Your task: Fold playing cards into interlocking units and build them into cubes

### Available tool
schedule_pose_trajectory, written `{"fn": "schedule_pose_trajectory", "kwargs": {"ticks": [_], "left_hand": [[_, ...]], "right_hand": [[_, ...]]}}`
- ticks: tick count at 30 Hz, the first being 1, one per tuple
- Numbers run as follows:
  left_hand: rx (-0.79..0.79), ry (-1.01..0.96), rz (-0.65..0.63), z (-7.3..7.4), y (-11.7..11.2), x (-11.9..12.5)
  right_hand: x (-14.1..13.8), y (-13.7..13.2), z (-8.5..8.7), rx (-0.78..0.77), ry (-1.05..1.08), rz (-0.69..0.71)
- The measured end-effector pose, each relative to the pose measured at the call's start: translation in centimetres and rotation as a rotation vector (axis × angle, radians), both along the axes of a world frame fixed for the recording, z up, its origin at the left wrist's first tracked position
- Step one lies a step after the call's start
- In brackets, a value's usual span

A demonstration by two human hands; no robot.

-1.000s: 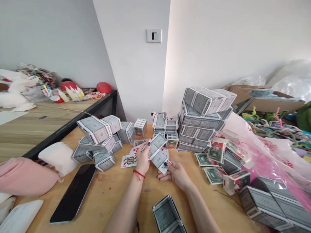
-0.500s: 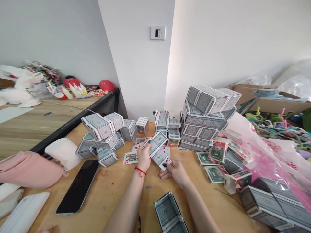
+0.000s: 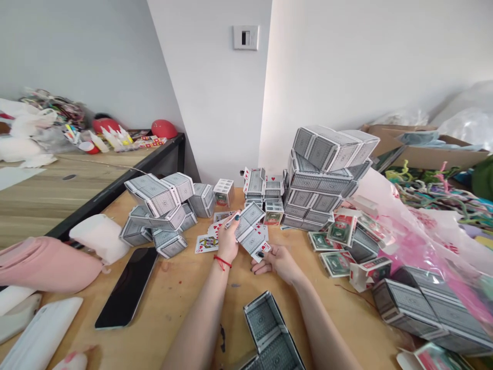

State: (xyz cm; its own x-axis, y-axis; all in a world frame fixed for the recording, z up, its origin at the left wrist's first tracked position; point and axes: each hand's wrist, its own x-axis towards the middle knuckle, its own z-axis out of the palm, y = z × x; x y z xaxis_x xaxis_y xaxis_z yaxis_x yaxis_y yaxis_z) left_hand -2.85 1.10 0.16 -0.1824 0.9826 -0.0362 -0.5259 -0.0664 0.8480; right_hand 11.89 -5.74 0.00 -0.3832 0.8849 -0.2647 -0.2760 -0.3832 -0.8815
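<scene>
Over the middle of the table, both hands hold a piece of joined playing cards (image 3: 252, 237), grey patterned backs up, with a folded end showing red marks. My left hand (image 3: 228, 241), a red string on its wrist, pinches its upper left part between thumb and fingers. At the lower right end, the thumb and fingers of my right hand (image 3: 280, 263) close on the folded edge. Behind the piece, loose face-up playing cards (image 3: 207, 243) lie spread out, partly hidden by my left hand. A folded-card box shape (image 3: 265, 321) sits between my forearms, cut off by the bottom edge.
Stacked card blocks (image 3: 323, 177) rise at the back right, with more card blocks (image 3: 159, 198) at the left. Green and red card boxes (image 3: 336, 263) lie at the right beside a pink plastic bag (image 3: 416, 246). A black phone (image 3: 127, 288) rests left of my arm.
The view has tilted down slightly, so more of the near card box shape shows. Both hands keep hold of the joined cards with little visible movement.
</scene>
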Motion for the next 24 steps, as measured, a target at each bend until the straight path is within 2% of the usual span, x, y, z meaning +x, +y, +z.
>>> {"fn": "schedule_pose_trajectory", "kwargs": {"ticks": [8,24], "left_hand": [[-0.007,-0.024,-0.002,0.25,-0.08,0.25],[0.028,0.076,0.034,-0.66,-0.16,0.43]], "right_hand": [[0.11,-0.18,0.16,0.017,-0.025,0.002],[0.16,-0.25,0.24,0.007,-0.027,-0.017]]}}
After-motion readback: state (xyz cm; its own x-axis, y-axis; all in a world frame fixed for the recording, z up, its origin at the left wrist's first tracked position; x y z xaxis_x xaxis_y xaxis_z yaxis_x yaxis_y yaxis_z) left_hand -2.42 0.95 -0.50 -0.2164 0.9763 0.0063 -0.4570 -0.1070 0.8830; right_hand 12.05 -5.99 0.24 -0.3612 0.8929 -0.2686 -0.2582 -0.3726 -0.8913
